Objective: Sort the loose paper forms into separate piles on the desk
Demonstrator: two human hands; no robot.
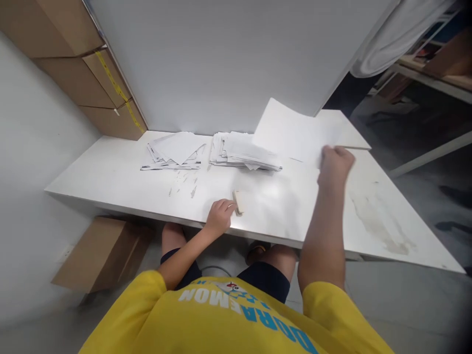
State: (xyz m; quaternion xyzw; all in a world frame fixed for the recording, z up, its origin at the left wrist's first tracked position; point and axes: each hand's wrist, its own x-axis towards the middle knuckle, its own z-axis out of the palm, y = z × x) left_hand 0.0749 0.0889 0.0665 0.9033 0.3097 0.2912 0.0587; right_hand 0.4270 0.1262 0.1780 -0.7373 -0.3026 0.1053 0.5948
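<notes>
My right hand pinches the right edge of a white paper sheet, raised and tilted over the back right of the desk. My left hand rests near the desk's front edge with its fingers curled and its fingertips on a small cream-coloured block, perhaps a stapler; its exact kind is unclear. Behind the block lies an uneven stack of papers, partly under the raised sheet. A second, looser pile of papers sits to its left.
The white desk stands against a grey partition and has dark marks and a stain at right. Cardboard boxes are stacked at its back left. An open carton stands below. Shelving is at far right.
</notes>
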